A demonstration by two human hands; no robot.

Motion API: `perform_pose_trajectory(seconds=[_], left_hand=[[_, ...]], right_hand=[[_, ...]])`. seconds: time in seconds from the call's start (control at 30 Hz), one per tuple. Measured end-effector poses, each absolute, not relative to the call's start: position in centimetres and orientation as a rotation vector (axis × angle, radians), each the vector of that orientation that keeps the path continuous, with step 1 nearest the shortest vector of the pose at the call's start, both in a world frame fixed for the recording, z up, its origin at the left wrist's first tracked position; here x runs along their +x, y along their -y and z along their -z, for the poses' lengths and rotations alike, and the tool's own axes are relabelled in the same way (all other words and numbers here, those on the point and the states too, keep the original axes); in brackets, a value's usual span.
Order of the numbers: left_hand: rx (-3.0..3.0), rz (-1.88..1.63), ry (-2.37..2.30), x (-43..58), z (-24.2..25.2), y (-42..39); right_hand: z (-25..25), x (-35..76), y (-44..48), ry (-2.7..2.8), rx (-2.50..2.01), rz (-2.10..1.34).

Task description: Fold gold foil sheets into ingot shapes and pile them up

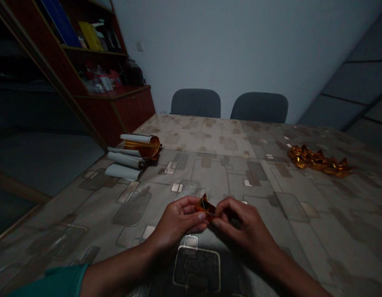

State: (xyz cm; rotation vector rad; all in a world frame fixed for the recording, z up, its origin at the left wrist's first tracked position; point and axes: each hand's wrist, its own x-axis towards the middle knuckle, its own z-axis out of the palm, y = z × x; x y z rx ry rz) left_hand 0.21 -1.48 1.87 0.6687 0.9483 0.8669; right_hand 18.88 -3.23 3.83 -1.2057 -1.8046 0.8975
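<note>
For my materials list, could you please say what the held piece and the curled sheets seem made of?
Held piece: probably metallic foil paper, shiny orange-gold, with sharp folded edges.
Curled sheets: likely foil-faced paper, glossy gold inside, matte whitish outside; plastic film is possible.

V. dim; pale wall; two dk-gray chairs behind patterned tbl; red cabinet at L.

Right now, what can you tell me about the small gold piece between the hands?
The small gold piece looks like shiny, foil-like sheet, folded, with a pointed tip sticking up and a dark hollow showing inside. It is over the patterned tabletop, close in front of the wearer. The left hand grips its left side and the right hand pinches its right end. Finer folds are too dim to tell.
</note>
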Motion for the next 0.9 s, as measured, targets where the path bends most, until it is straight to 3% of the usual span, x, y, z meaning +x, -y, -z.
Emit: perform_pose_trajectory(seconds=[0.43,0.67,0.9], left_hand=[[0.751,-0.849,-0.928,0.2,-1.2,1.5],[0.676,-0.897,-0.929,0.2,-1.2,1.7],[0.817,-0.913,-0.875,0.1,-0.7,1.6]], right_hand=[[-3.2,18.5,3.1,1.804,-1.274,-0.953],[-3.2,18.9,3.3,1.414,-1.153,-1.386],[-2.8,19.2,3.2,1.528,-1.217,-1.21]])
